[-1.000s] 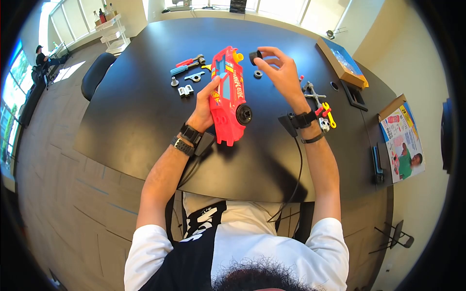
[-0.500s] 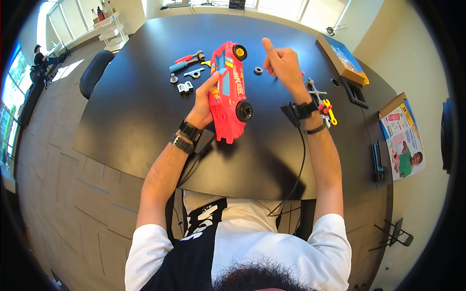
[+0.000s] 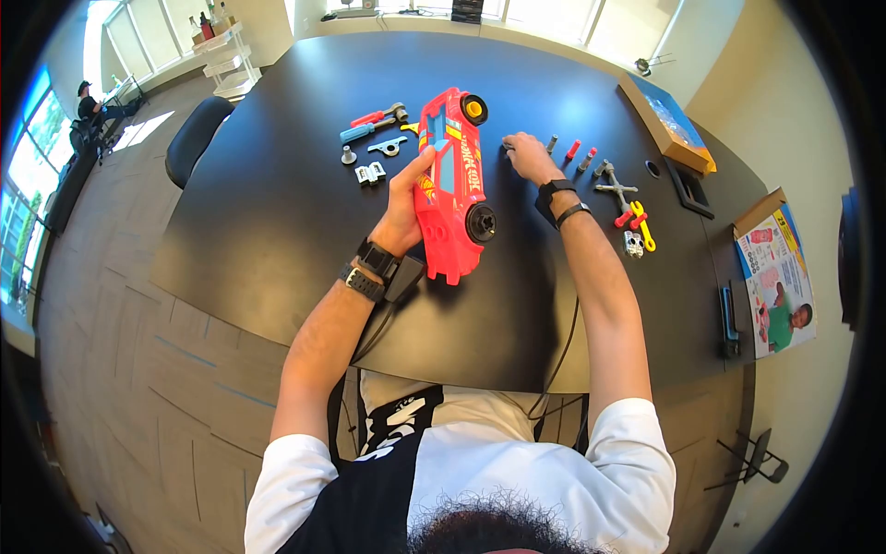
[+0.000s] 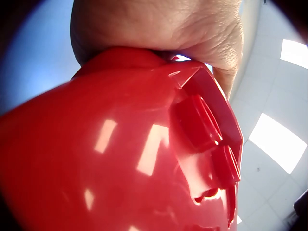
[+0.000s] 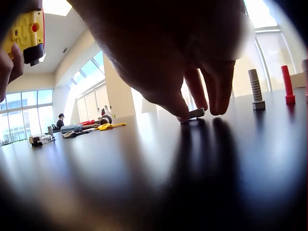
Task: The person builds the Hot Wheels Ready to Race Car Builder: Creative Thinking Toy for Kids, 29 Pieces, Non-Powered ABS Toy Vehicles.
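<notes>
The left hand (image 3: 401,205) grips a red toy car (image 3: 449,189) raised above the table, its side with two black wheels turned to the right. In the left wrist view the red body (image 4: 96,144) fills much of the picture below the hand (image 4: 163,29). At the tabletop, the right hand (image 3: 532,159) pinches a small grey ring (image 5: 196,113) between thumb and fingers; the ring is slightly tilted. The upper wheel (image 3: 474,109) has a yellow centre, the lower wheel (image 3: 481,222) a black one.
Left of the car lie a blue-handled tool (image 3: 356,133), a grey piece (image 3: 388,147) and a silver block (image 3: 371,174). Upright bolts (image 3: 573,150), a grey cross-shaped piece (image 3: 616,188) and a yellow wrench (image 3: 643,227) are at the right, with an open box (image 3: 666,138) beyond.
The right hand fitted a black tire on the upper wheel, let it go and moved down to the grey ring on the table. The left hand still holds the car.
</notes>
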Demonstrator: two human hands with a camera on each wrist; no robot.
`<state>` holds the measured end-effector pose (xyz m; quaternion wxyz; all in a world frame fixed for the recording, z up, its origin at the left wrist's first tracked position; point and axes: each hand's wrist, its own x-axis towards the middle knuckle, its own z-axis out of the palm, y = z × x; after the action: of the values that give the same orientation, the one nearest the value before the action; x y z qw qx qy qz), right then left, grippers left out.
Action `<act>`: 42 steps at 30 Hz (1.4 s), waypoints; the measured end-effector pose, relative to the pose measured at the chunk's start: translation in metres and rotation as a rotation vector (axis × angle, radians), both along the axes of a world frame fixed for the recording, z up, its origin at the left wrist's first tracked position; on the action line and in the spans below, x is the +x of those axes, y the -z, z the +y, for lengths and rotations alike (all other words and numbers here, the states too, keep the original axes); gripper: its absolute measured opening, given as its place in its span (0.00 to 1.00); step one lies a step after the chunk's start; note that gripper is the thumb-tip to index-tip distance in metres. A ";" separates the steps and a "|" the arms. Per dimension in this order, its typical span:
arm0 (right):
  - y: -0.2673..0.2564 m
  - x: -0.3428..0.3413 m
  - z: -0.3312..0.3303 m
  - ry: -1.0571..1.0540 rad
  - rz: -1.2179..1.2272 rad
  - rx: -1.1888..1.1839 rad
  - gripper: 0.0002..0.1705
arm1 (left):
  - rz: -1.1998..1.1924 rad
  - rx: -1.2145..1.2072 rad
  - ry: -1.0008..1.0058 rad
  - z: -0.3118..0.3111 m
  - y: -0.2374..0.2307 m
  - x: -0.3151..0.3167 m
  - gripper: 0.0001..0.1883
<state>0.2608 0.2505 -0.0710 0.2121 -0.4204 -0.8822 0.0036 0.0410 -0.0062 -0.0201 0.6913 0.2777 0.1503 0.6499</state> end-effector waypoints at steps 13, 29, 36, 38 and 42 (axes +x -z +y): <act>-0.093 -0.003 -0.078 -0.205 0.663 -0.198 0.13 | -0.009 0.046 0.030 -0.003 -0.003 -0.001 0.29; -0.167 -0.011 -0.167 -0.583 0.413 0.349 0.12 | 0.005 0.019 0.056 -0.005 -0.004 0.000 0.29; -0.168 -0.016 -0.172 -0.587 0.520 0.207 0.10 | 0.019 0.051 0.065 -0.004 -0.003 -0.001 0.30; -0.170 -0.017 -0.172 -0.596 0.556 0.164 0.09 | 0.020 0.055 0.070 -0.004 -0.003 -0.001 0.30; -0.170 -0.018 -0.169 -0.608 0.559 0.110 0.10 | 0.019 0.041 0.053 -0.006 -0.007 0.001 0.31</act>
<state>0.2432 0.0813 0.0986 0.4550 -0.1118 -0.8734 0.1329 0.0422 -0.0121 -0.0131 0.7011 0.3021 0.1362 0.6314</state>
